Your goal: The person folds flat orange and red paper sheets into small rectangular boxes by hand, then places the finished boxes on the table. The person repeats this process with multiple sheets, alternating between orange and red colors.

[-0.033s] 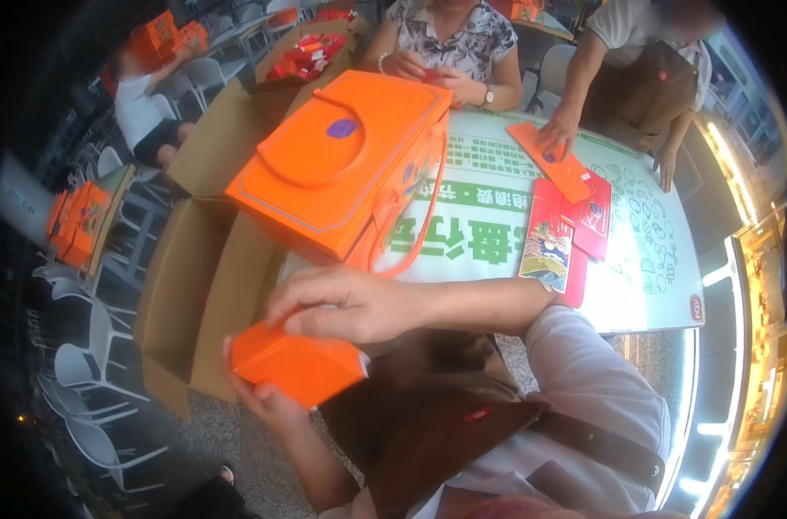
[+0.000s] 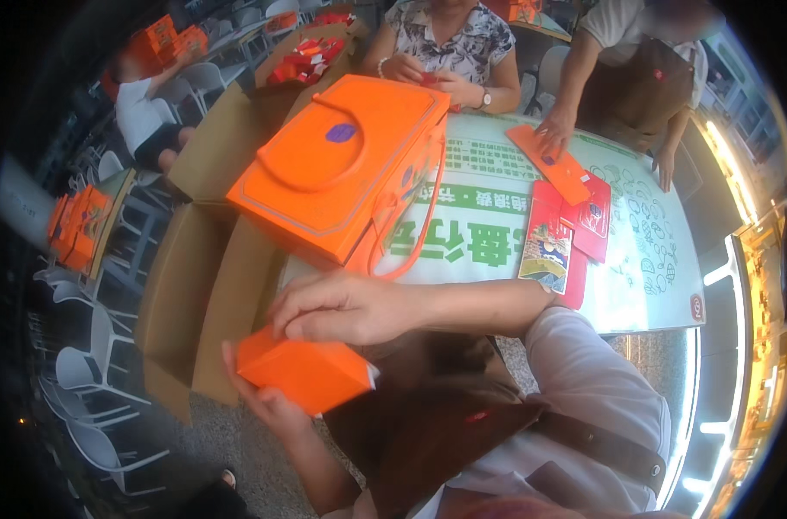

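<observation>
A small orange paper box (image 2: 311, 376) is held up in front of my brown apron, off the table's near left side. My left hand (image 2: 272, 406) grips it from below, fingers and thumb round its left and lower sides. Over its far end bends my right hand (image 2: 337, 307), with curled fingers pressed on the upper edge; those fingertips are partly hidden. A white edge shows at the box's right end. Just beyond my hands stands a large orange gift box (image 2: 324, 190) with looped handles, on the white table with green print (image 2: 489, 227).
An open brown carton (image 2: 182, 285) stands left of the table; another carton holds red packets (image 2: 307, 59). Across the table one person handles something small and red; another presses an orange folded sleeve (image 2: 571, 180) beside red envelopes (image 2: 591, 229). White chairs (image 2: 86, 368) line the left.
The small orange box has shifted slightly right and down with my left hand. My right hand stays at its far edge, nearly unmoved.
</observation>
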Demonstrator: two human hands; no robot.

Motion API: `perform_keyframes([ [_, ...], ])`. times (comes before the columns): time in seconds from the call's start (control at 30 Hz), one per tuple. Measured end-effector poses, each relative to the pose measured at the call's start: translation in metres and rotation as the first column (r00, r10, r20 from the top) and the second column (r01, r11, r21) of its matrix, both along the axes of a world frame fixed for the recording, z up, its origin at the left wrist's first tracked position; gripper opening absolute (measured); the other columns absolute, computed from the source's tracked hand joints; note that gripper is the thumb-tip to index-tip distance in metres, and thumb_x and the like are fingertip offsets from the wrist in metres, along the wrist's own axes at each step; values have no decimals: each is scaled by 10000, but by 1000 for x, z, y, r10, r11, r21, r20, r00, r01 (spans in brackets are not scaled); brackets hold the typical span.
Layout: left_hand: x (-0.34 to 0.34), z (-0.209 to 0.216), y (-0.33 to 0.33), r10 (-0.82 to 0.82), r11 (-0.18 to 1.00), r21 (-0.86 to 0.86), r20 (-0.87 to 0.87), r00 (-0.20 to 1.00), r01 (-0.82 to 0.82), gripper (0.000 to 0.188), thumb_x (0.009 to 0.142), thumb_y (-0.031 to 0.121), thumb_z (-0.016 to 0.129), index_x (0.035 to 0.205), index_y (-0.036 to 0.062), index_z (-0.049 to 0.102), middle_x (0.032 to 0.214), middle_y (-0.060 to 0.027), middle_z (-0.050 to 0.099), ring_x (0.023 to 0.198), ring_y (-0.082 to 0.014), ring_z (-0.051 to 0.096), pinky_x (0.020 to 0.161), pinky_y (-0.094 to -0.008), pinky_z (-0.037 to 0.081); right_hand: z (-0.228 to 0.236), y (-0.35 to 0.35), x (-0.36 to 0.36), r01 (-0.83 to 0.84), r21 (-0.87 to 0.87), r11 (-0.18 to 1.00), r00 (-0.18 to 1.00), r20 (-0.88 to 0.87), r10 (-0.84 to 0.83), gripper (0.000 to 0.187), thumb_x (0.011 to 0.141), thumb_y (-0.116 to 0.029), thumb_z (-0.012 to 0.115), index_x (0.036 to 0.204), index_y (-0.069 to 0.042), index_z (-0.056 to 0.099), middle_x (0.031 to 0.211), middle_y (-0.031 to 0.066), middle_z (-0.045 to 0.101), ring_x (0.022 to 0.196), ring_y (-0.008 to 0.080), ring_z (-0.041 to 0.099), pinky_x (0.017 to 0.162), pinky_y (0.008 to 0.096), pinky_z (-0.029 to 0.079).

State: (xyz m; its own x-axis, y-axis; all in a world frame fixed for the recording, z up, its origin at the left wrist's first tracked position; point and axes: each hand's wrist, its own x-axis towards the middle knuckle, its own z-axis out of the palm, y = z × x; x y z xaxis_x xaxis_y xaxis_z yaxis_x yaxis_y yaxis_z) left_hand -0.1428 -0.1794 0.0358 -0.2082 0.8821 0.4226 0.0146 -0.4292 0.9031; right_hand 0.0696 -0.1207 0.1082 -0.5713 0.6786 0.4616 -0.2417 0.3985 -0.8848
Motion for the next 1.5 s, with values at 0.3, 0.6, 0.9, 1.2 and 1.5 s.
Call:
perform_keyframes([
  [0.3,-21,-20,-34,-154,982,-100,80,985,162,972,937,686,493,1560,20,158,1470,-218,415,1300,-322,495,1057,-442,443,-9,-6,-15,-144,-244,959,984,64,164,206,1020,-152,574,1125,6,653,1042,27,675,1015,88,592,889,269,479],
  [0.6,-17,-13,-26,-191,980,-28,101,976,195,870,978,630,468,1563,51,189,1502,-224,379,1315,-336,478,1056,-460,440,-13,-6,-20,-130,-210,969,990,22,138,194,1011,-182,562,1062,-13,641,995,28,664,967,116,593,867,282,485],
  [0.9,-23,-11,-24,-223,968,-97,94,970,232,821,990,629,443,1548,65,235,1455,-202,414,1272,-306,499,1030,-432,449,-15,-5,-20,-82,-157,984,995,36,89,190,1036,-170,549,1104,-14,633,1029,19,643,1001,96,573,882,278,475],
  [1.2,-19,-8,-26,-117,983,-129,119,986,132,749,1016,597,403,1517,54,284,1427,-208,437,1254,-311,509,1027,-429,445,-14,-13,-24,50,147,988,995,74,-61,252,1023,-146,544,1219,-5,617,1129,137,638,1069,284,626,910,352,492],
  [1.5,-1,6,-22,21,994,-108,155,988,-4,705,1031,582,366,1499,60,298,1430,-219,428,1260,-342,505,986,-449,485,-27,-22,-36,150,312,938,979,89,-186,625,968,-227,627,1493,-38,346,1340,226,531,1180,397,575,985,432,478],
])
